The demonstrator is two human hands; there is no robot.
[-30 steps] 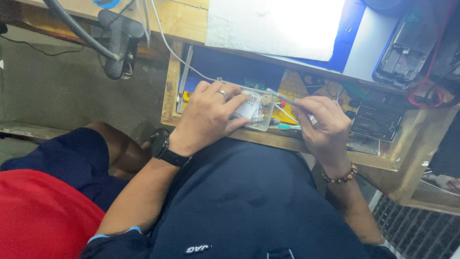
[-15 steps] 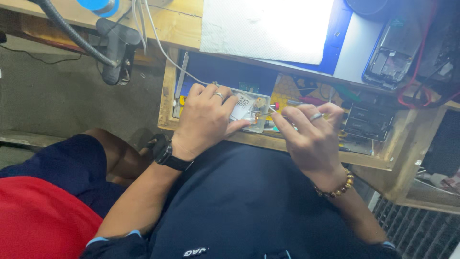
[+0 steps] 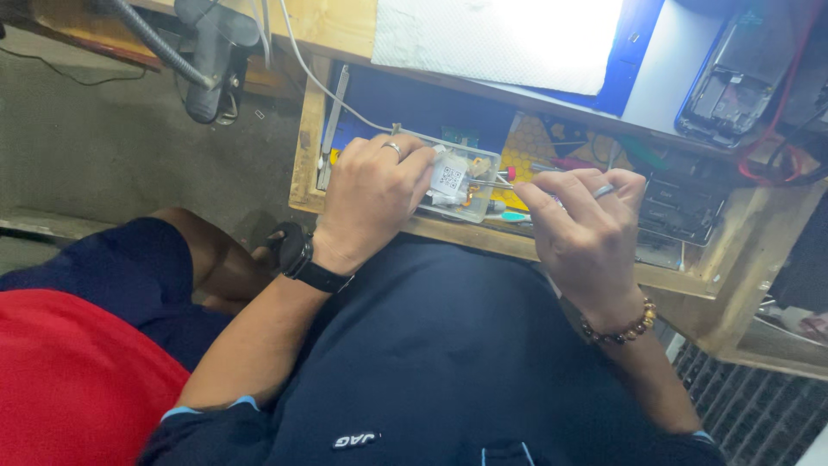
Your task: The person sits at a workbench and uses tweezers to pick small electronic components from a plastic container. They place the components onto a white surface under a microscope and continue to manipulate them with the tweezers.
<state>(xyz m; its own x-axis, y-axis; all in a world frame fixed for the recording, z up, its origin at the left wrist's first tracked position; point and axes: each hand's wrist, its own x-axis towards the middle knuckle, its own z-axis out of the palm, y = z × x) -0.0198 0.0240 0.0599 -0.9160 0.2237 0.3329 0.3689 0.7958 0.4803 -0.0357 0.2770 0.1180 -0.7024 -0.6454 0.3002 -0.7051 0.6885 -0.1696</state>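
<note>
Two hands: both closed on things over the open wooden drawer (image 3: 304, 164).
Left hand (image 3: 373, 194): gripping small clear plastic box (image 3: 457, 181), long axis left-right.
Right hand (image 3: 586, 229): pinching thin metal tool (image 3: 492, 184), tip pointing left into box.

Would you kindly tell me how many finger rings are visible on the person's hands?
2: one ring on the left hand, one ring on the right hand. Curled fingers may hide others.

One head-worn camera looks steeply down, close over the open wooden drawer (image 3: 690, 285).
</note>
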